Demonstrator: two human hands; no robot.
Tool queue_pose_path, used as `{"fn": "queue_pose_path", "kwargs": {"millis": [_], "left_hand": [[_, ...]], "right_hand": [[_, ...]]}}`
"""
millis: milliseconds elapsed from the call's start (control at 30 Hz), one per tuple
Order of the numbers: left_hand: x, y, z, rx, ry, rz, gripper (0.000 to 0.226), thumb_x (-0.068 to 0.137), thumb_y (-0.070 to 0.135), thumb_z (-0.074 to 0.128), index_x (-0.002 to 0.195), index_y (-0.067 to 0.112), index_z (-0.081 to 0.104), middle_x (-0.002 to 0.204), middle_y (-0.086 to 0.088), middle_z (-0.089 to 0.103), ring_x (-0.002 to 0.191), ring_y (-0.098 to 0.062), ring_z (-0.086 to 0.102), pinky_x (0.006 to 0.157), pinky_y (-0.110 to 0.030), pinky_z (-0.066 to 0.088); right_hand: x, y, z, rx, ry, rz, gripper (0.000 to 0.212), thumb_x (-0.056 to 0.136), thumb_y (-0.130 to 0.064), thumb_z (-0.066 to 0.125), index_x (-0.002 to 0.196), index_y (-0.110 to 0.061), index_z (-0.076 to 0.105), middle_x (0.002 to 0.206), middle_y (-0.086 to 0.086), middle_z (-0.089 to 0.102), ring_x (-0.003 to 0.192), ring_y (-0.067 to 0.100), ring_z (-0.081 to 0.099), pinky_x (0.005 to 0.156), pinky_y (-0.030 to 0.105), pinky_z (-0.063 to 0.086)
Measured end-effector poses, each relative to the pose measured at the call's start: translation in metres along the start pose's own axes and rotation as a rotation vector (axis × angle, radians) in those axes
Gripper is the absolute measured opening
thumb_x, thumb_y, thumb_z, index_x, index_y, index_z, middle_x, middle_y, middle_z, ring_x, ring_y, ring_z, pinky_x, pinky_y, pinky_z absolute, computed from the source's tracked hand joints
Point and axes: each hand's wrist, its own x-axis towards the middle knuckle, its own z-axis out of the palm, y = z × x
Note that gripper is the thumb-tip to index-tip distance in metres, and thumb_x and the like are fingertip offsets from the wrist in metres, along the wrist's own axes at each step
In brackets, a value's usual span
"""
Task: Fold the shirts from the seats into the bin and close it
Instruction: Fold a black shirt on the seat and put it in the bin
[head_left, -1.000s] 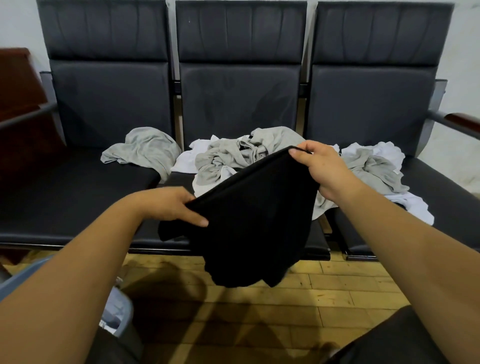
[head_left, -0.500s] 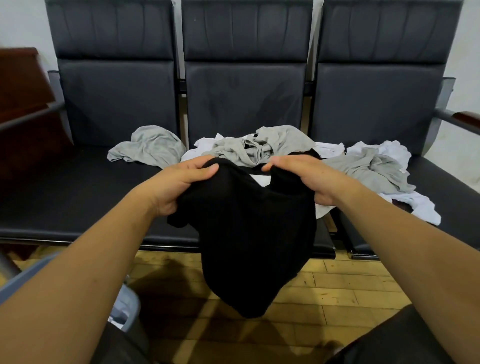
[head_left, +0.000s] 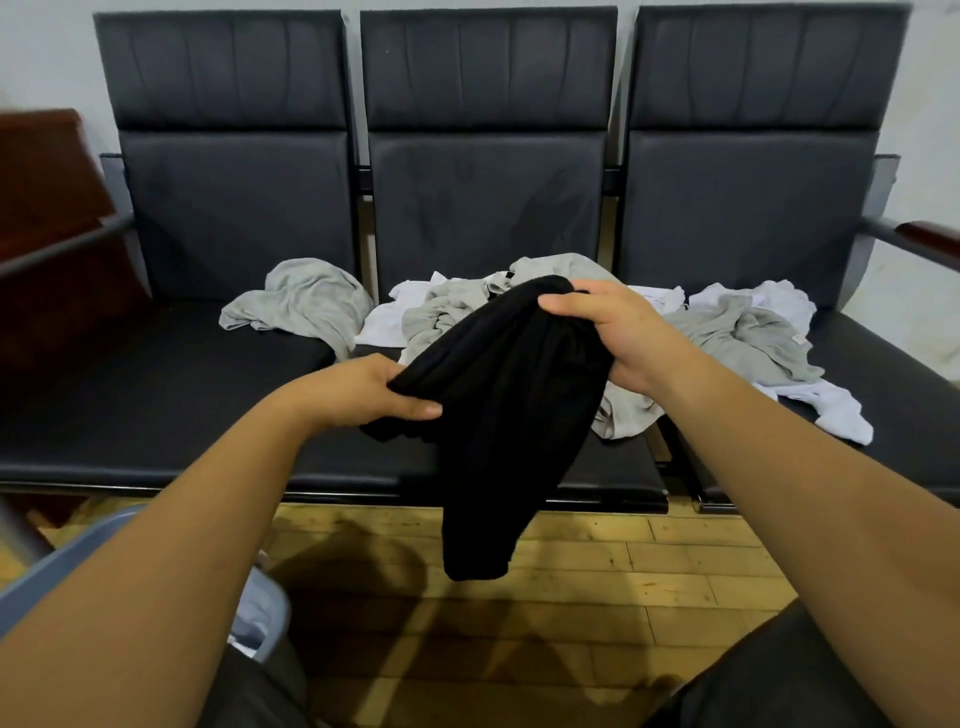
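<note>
A black shirt (head_left: 509, 415) hangs bunched in front of the middle seat, its lower end dangling over the floor. My right hand (head_left: 618, 332) grips its upper end. My left hand (head_left: 358, 392) pinches a lower fold at the shirt's left side. Behind it, loose grey shirts (head_left: 301, 304) and white shirts (head_left: 769, 306) lie crumpled on the seats (head_left: 156, 374). A pale blue bin (head_left: 260, 618) shows at the bottom left, mostly hidden by my left forearm.
Three dark padded seats stand in a row against a white wall, with armrests (head_left: 924, 239) at both ends. A dark red wooden piece (head_left: 41, 208) stands at the far left. The floor (head_left: 623, 571) in front is wooden planks. My knees show at the bottom edge.
My hands were together at the shirt's top half a second ago. Now the left hand has dropped lower and left, the right stays up, and the shirt is folded narrower.
</note>
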Motion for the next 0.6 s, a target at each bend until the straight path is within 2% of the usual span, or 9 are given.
{"fn": "queue_pose_path", "kwargs": {"millis": [67, 133, 167, 233, 333, 400, 467, 533, 600], "left_hand": [[0.0, -0.002, -0.002, -0.331, 0.063, 0.11, 0.042, 0.069, 0.047, 0.087, 0.101, 0.021, 0.076, 0.105, -0.002, 0.077, 0.102, -0.018, 0.072, 0.091, -0.029, 0.054], [0.002, 0.004, -0.009, -0.584, 0.15, 0.231, 0.034, 0.082, 0.034, 0.078, 0.11, 0.015, 0.071, 0.11, -0.003, 0.075, 0.107, -0.018, 0.069, 0.097, -0.032, 0.053], [0.002, 0.011, -0.015, -0.632, 0.203, 0.271, 0.023, 0.091, 0.024, 0.069, 0.11, 0.013, 0.069, 0.107, -0.002, 0.075, 0.105, -0.017, 0.068, 0.096, -0.031, 0.053], [0.002, 0.032, -0.034, -0.618, 0.287, 0.315, 0.017, 0.099, 0.016, 0.056, 0.111, 0.012, 0.067, 0.105, 0.0, 0.074, 0.103, -0.016, 0.067, 0.093, -0.031, 0.053], [-0.004, 0.076, -0.066, -0.617, 0.355, 0.424, 0.015, 0.101, 0.022, 0.057, 0.107, 0.017, 0.069, 0.106, -0.002, 0.072, 0.105, -0.018, 0.066, 0.098, -0.041, 0.048], [-0.009, 0.104, -0.083, -0.704, 0.409, 0.479, 0.015, 0.1, 0.025, 0.058, 0.108, 0.018, 0.069, 0.108, -0.001, 0.074, 0.107, -0.018, 0.068, 0.098, -0.039, 0.052], [-0.012, 0.122, -0.098, -0.616, 0.483, 0.448, 0.017, 0.098, 0.027, 0.062, 0.11, 0.017, 0.07, 0.108, -0.001, 0.076, 0.109, -0.021, 0.07, 0.095, -0.036, 0.056], [-0.013, 0.125, -0.111, -0.299, 0.551, 0.346, 0.019, 0.093, 0.03, 0.07, 0.107, 0.018, 0.074, 0.105, -0.004, 0.077, 0.106, -0.025, 0.071, 0.099, -0.043, 0.055], [-0.016, 0.122, -0.119, -0.111, 0.545, 0.235, 0.015, 0.087, 0.03, 0.076, 0.099, 0.021, 0.077, 0.099, -0.002, 0.078, 0.098, -0.023, 0.073, 0.099, -0.046, 0.054]], "right_hand": [[-0.002, -0.004, -0.005, -0.018, 0.072, 0.021, 0.022, 0.094, -0.01, 0.062, 0.112, 0.0, 0.07, 0.11, 0.017, 0.073, 0.104, 0.029, 0.07, 0.097, 0.04, 0.055], [-0.003, -0.013, -0.008, 0.021, 0.111, 0.034, 0.022, 0.094, -0.009, 0.062, 0.112, -0.001, 0.07, 0.109, 0.015, 0.074, 0.103, 0.028, 0.07, 0.096, 0.039, 0.056], [-0.003, -0.021, -0.008, 0.029, 0.108, 0.031, 0.022, 0.093, -0.01, 0.062, 0.112, -0.001, 0.07, 0.109, 0.014, 0.074, 0.103, 0.028, 0.07, 0.094, 0.039, 0.057], [0.001, -0.039, -0.007, -0.013, 0.109, 0.002, 0.024, 0.093, -0.012, 0.064, 0.113, 0.001, 0.07, 0.109, 0.015, 0.074, 0.101, 0.028, 0.072, 0.089, 0.038, 0.058], [0.009, -0.077, -0.004, -0.036, 0.164, -0.102, 0.021, 0.092, -0.013, 0.066, 0.109, -0.002, 0.071, 0.102, 0.013, 0.075, 0.095, 0.028, 0.073, 0.083, 0.039, 0.059], [0.016, -0.101, -0.007, 0.02, 0.189, -0.169, 0.016, 0.091, -0.012, 0.066, 0.104, -0.005, 0.072, 0.103, 0.014, 0.075, 0.097, 0.029, 0.073, 0.085, 0.041, 0.059], [0.021, -0.117, -0.012, -0.073, 0.222, -0.211, 0.012, 0.091, -0.012, 0.067, 0.101, -0.006, 0.072, 0.1, 0.013, 0.075, 0.091, 0.025, 0.073, 0.081, 0.036, 0.06], [0.023, -0.126, -0.019, -0.37, 0.266, -0.229, 0.015, 0.089, -0.014, 0.07, 0.099, -0.004, 0.072, 0.094, 0.01, 0.074, 0.084, 0.02, 0.071, 0.079, 0.032, 0.057], [0.019, -0.134, -0.026, -0.595, 0.284, -0.202, 0.017, 0.088, -0.018, 0.073, 0.093, -0.003, 0.07, 0.086, 0.005, 0.071, 0.077, 0.015, 0.066, 0.074, 0.025, 0.052]]}}
